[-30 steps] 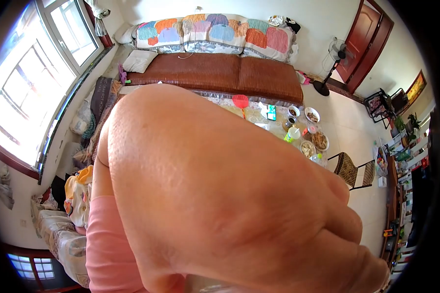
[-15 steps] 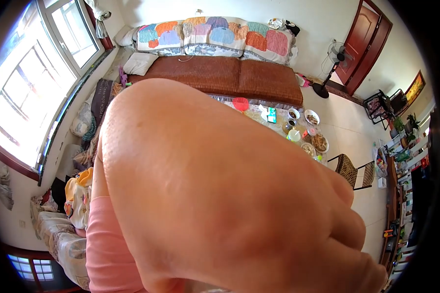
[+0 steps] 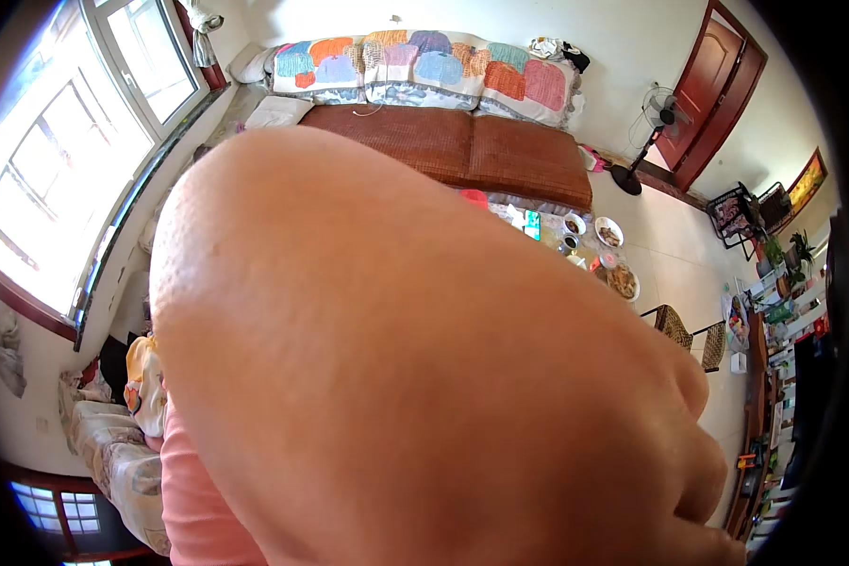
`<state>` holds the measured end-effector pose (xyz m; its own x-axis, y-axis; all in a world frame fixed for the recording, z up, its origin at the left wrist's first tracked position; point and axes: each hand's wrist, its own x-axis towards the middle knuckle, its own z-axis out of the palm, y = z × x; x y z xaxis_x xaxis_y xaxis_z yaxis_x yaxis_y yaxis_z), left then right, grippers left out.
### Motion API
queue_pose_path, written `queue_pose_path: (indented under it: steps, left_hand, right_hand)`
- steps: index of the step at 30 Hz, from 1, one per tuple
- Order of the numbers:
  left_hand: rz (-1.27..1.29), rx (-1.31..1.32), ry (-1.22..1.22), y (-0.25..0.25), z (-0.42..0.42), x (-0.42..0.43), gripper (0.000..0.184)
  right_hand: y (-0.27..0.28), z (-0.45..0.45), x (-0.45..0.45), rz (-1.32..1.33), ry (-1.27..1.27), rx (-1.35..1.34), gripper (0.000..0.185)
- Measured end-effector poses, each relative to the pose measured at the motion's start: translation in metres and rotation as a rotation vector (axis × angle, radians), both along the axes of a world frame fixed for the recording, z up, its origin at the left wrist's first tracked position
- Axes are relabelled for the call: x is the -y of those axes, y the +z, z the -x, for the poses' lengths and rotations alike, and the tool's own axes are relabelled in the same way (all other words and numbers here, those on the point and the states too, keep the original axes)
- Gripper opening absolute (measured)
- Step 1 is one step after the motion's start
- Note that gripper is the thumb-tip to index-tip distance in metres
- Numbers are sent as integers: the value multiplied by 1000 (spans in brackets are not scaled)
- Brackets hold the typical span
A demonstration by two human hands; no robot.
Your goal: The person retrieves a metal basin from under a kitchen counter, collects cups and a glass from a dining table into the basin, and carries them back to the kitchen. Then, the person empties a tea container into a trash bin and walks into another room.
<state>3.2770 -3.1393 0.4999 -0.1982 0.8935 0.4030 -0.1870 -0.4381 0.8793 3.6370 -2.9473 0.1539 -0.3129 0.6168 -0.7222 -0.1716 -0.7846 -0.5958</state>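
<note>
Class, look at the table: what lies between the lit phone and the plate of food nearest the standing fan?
One small white bowl with dark food in it lies between the phone and the plate, as the head view shows.

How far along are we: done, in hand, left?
Done: nothing I can confirm; a plate of food and a phone lie beyond the arm, no hand seen on them. In hand: the left hand looms close to the camera, fingertips hidden, so can't tell if it holds anything. Left: can't tell; the right hand is out of view.
</note>
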Motion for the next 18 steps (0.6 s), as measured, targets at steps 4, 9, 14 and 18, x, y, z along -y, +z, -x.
queue_pose_path:
  steps: [4,9,14,18]
  left_hand:
    - [4,-22,2,0,5,0,83]
    - [-7,-27,7,-3,9,-7,86]
    - [-2,-90,8,-12,18,-19,90]
    - [47,-165,1,-34,34,-33,94]
  right_hand:
    - [-2,8,2,1,10,-9,29]
    - [-2,13,0,-1,42,-18,30]
    - [-36,41,1,-137,417,164,31]
    - [23,65,24,58,95,-134,37]
